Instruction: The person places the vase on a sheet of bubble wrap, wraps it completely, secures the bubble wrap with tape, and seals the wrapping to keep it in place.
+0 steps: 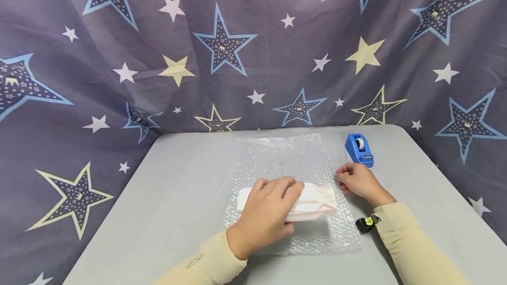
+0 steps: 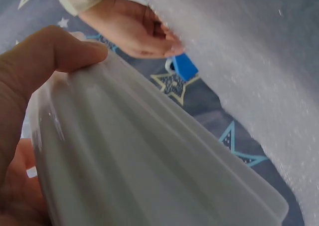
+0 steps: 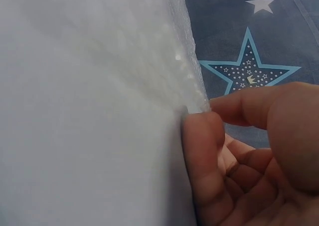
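A white ribbed vase (image 1: 313, 201) lies on its side over a sheet of bubble wrap (image 1: 281, 157). My left hand (image 1: 267, 212) grips its body from above; in the left wrist view the thumb presses on the ribbed wall of the vase (image 2: 129, 151). The wider, fluted end points right. At the sheet's right edge, my right hand (image 1: 358, 181) pinches the wrap between thumb and fingertips. The right wrist view shows the bubble wrap's border (image 3: 187, 51) running into the pinch of the right hand (image 3: 249, 171).
A blue tape dispenser (image 1: 358, 149) with a roll in it stands just beyond the right hand. The light grey table (image 1: 174, 188) extends to both sides of the wrap. A dark star-patterned curtain (image 1: 261, 56) hangs behind and beside the table.
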A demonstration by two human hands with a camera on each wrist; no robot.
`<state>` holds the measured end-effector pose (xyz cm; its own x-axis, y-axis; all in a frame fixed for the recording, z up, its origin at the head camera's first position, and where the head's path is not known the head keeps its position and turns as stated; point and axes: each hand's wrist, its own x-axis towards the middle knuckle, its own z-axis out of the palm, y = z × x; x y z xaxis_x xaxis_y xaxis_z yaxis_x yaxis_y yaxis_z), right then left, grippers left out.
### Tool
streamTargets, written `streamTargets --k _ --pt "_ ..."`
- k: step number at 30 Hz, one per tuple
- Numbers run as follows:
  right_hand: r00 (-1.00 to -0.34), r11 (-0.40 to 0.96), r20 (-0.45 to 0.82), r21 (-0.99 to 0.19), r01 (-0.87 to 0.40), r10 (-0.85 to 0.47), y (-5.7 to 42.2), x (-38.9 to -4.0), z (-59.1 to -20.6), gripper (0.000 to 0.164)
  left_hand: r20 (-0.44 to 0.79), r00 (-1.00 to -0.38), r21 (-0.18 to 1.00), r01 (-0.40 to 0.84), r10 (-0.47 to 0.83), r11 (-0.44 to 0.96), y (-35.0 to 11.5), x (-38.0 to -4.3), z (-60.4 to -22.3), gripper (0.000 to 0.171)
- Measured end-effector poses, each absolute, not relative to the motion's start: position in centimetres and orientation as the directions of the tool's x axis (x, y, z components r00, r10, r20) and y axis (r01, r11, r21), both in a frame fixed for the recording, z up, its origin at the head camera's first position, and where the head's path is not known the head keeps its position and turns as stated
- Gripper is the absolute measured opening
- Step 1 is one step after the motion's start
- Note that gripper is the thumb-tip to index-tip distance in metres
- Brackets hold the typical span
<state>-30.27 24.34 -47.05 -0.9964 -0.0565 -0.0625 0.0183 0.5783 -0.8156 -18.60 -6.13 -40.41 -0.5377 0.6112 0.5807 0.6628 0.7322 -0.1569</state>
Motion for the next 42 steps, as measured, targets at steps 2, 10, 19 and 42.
streamTargets --k 2,10,19,42 --pt "-0.996 0.579 -0.063 -0.815 0.017 -0.059 24.3 -30.1 -47.0 0.025 0.551 -0.549 -0.170 0.664 0.629 0.728 -5.7 -18.4 -40.7 0.088" --pt "-0.995 0.587 -0.073 -0.809 0.023 -0.061 24.3 -30.0 -47.0 0.025 0.499 -0.557 -0.215 0.662 0.664 0.718 -4.3 -17.9 -41.8 0.094" --pt "-0.996 0.580 -0.061 -0.814 0.015 -0.060 24.3 -30.2 -47.3 0.025 0.426 -0.596 -0.220 0.662 0.681 0.717 -3.8 -17.5 -43.0 0.091" --pt "-0.997 0.584 -0.058 -0.812 0.013 -0.058 24.1 -30.1 -47.0 0.024 0.337 -0.651 -0.222 0.647 0.680 0.729 -3.4 -17.2 -43.6 0.090"
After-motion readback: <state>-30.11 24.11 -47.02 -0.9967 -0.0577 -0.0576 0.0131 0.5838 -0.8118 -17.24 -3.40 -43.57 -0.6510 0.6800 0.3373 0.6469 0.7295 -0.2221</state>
